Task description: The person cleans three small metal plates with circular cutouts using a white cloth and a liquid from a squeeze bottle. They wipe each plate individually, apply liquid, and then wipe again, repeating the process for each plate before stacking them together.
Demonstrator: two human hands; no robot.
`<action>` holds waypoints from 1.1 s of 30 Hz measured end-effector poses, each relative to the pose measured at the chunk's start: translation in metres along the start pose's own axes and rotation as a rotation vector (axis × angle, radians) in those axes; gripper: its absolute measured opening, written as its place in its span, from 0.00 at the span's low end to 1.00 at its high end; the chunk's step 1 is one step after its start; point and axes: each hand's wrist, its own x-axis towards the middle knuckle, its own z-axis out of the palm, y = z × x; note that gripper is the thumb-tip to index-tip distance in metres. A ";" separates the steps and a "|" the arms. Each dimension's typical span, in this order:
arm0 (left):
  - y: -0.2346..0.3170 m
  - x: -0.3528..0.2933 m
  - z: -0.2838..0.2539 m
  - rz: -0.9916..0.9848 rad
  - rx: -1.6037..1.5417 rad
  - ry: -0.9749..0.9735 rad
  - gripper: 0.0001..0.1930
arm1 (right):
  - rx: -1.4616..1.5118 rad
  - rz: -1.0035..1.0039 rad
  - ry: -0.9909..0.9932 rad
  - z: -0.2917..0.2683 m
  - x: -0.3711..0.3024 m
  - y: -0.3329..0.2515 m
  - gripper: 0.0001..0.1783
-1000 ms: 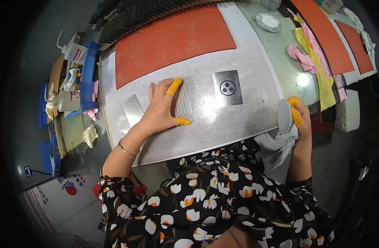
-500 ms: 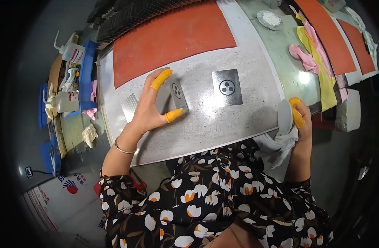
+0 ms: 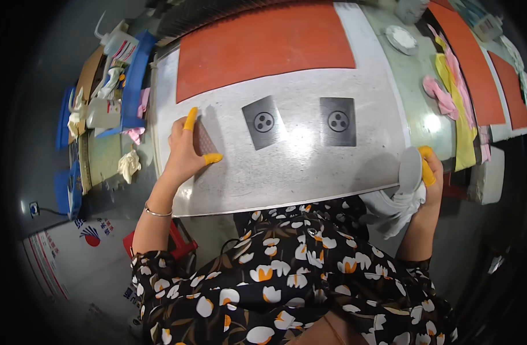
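- The left hand (image 3: 186, 150) lies on the grey tabletop (image 3: 309, 167) near its left edge, fingers spread loosely and resting on a small metal plate (image 3: 202, 140).
- Yellow rubber caps cover the tips of the left forefinger and thumb; the forefinger points toward the far edge, the thumb toward the middle of the tabletop.
- The plate lies flat under the fingers, partly hidden by them; whether it is pinched or only pressed cannot be told.
- The right hand (image 3: 429, 183) is at the near right corner of the tabletop, fingers curled around a white cloth (image 3: 397, 202) and a round grey disc (image 3: 411, 169) held upright on edge against the corner.
- A yellow cap sits on a right fingertip pressed to the disc.
- Two square metal plates, the left square plate (image 3: 262, 122) and the right square plate (image 3: 338, 121), each with three holes in a round centre, lie side by side in the middle of the tabletop, apart from both hands.
- An orange mat (image 3: 263, 46) covers the far part of the tabletop.
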 end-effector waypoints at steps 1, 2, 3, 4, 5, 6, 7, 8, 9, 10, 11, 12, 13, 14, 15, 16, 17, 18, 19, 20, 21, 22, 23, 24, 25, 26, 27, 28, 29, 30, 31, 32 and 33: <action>0.007 0.002 -0.004 0.071 0.059 0.001 0.49 | -0.022 -0.011 0.004 -0.001 0.000 0.001 0.10; 0.012 0.003 -0.008 0.134 0.122 0.002 0.46 | -0.070 -0.022 0.023 0.000 0.000 -0.001 0.10; 0.017 0.005 -0.011 0.202 0.180 -0.001 0.43 | -0.029 -0.020 0.015 -0.001 -0.001 0.001 0.10; 0.019 0.005 -0.014 0.263 0.227 0.043 0.36 | 0.012 -0.017 0.007 -0.002 0.000 0.003 0.10; 0.017 0.005 -0.014 0.272 0.145 0.091 0.36 | 0.047 -0.014 0.009 -0.001 -0.001 0.002 0.10; 0.014 0.006 -0.014 0.283 0.064 0.139 0.36 | 0.066 -0.008 0.036 0.004 -0.001 0.000 0.09; 0.010 0.006 -0.015 0.294 -0.018 0.188 0.36 | 0.068 -0.007 0.030 0.005 0.000 0.000 0.09; 0.006 0.004 -0.017 0.257 -0.137 0.170 0.36 | 0.069 -0.004 0.024 0.003 0.001 0.001 0.09; 0.000 0.003 -0.017 0.291 -0.190 0.167 0.36 | 0.069 -0.001 0.019 0.002 0.001 0.002 0.09; -0.005 0.002 -0.017 0.326 -0.243 0.165 0.37 | 0.104 0.002 -0.012 0.001 0.002 0.002 0.08; -0.011 0.001 -0.018 0.364 -0.294 0.164 0.37 | 0.087 -0.003 0.007 0.002 0.002 0.001 0.08; -0.021 -0.001 -0.015 0.368 -0.320 0.131 0.37 | 0.070 -0.009 0.027 0.004 0.002 0.000 0.08; -0.027 -0.004 -0.013 0.353 -0.334 0.111 0.37 | 0.054 -0.015 0.047 0.005 0.002 0.000 0.08; -0.033 -0.006 -0.011 0.339 -0.350 0.087 0.37 | 0.050 -0.014 0.057 0.004 0.002 0.000 0.08; -0.038 -0.009 -0.011 0.326 -0.366 0.063 0.37 | 0.046 -0.012 0.068 0.003 0.001 0.001 0.09; -0.040 -0.013 -0.011 0.307 -0.282 0.098 0.35 | 0.042 -0.011 0.078 0.004 0.001 0.001 0.09; -0.040 -0.017 -0.009 0.266 -0.312 0.143 0.34 | -0.008 -0.007 0.049 0.005 0.000 0.002 0.09; -0.038 -0.020 -0.007 0.225 -0.341 0.188 0.33 | -0.059 -0.004 0.020 0.007 -0.002 0.003 0.10; -0.032 -0.024 -0.005 0.184 -0.370 0.232 0.32 | -0.109 0.000 -0.009 0.010 -0.003 0.002 0.10; -0.015 -0.032 -0.001 0.057 -0.482 0.250 0.29 | -0.151 -0.029 -0.068 0.029 -0.005 -0.004 0.11; -0.004 -0.041 0.002 -0.011 -0.602 0.147 0.28 | -0.153 -0.062 -0.122 0.050 -0.006 -0.007 0.12; 0.008 -0.047 0.017 0.032 -0.841 0.073 0.26 | -0.155 -0.094 -0.176 0.072 -0.006 -0.008 0.12; 0.031 -0.051 0.027 0.048 -1.076 -0.051 0.26 | -0.158 -0.123 -0.228 0.094 -0.006 -0.006 0.13; 0.054 -0.054 0.036 0.104 -1.188 -0.217 0.31 | -0.159 -0.170 -0.247 0.116 -0.006 -0.003 0.14; 0.079 -0.054 0.046 0.223 -1.343 -0.280 0.38 | -0.160 -0.212 -0.273 0.138 -0.005 0.000 0.16; 0.103 -0.054 0.053 0.236 -1.282 -0.322 0.42 | -0.155 -0.241 -0.317 0.158 -0.004 0.002 0.16; 0.123 -0.052 0.044 0.111 -1.186 -0.503 0.43 | -0.148 -0.276 -0.359 0.174 -0.004 0.004 0.16; 0.131 -0.052 0.060 -0.006 -1.110 -0.565 0.36 | -0.212 -0.273 -0.442 0.185 -0.002 -0.002 0.16; 0.131 -0.052 0.060 -0.002 -1.088 -0.544 0.33 | -0.098 -0.151 -0.438 0.190 0.000 -0.008 0.15; 0.129 -0.052 0.058 0.001 -1.067 -0.523 0.29 | 0.014 -0.027 -0.433 0.196 0.002 -0.013 0.15; 0.127 -0.052 0.057 0.001 -1.045 -0.502 0.26 | 0.124 0.100 -0.427 0.201 0.004 -0.017 0.15; 0.127 -0.057 0.056 0.022 -1.010 -0.402 0.21 | 0.103 0.140 -0.414 0.202 0.001 -0.020 0.14; 0.123 -0.060 0.053 0.050 -0.933 -0.485 0.23 | 0.113 0.131 -0.415 0.206 -0.001 -0.019 0.12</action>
